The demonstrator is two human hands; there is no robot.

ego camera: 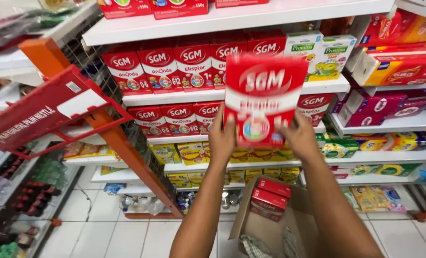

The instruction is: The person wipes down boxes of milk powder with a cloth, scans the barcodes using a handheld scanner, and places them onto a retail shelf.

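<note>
While shelves of red boxes [194, 64] stand behind, left hand [222, 138] and right hand [299, 137] grasp a blurred red-and-white cardboard carton [263, 98] by its lower corners.

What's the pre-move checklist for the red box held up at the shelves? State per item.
1. Left hand on red box: ok, grips lower left edge.
2. Right hand on box: ok, grips lower right edge.
3. Box upright, front facing out: ok.
4. Free slot in the upper shelf row: cannot tell, box hides it.
5. Cardboard carton below holds more red boxes: ok.
6. Box sharpness: not ok, blurred.
</note>
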